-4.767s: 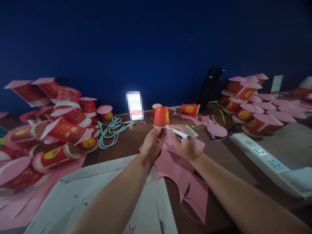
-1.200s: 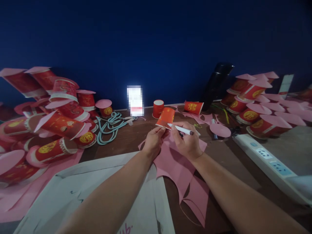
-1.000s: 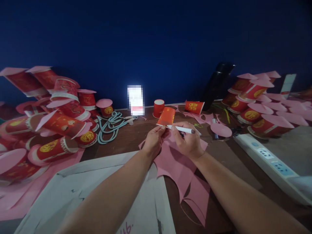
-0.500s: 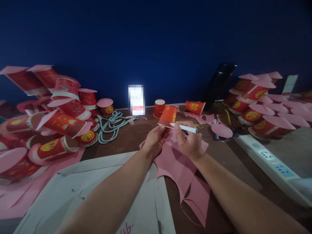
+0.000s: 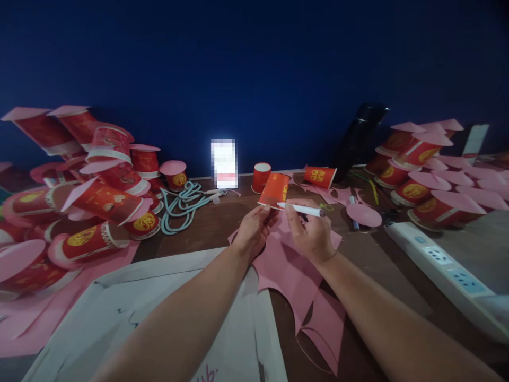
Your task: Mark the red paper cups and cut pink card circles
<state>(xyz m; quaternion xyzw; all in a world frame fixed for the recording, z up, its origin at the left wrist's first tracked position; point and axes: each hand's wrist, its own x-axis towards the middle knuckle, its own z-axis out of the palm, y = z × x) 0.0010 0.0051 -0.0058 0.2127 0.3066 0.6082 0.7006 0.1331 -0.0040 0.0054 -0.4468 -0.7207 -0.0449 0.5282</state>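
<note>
Pen (image 5: pixel 304 209) — on red cup (image 5: pixel 274 190)

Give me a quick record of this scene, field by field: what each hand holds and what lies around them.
Left hand: grips a tilted red cup at its rim
Right hand: holds a white marker, tip at the cup's rim
Under the hands: pink paper with cut edges, on the table
Left side: cup pile, many capped with pink discs
Right side: second pile; power strip
Behind: teal cord
Near edge: white sheet
</note>
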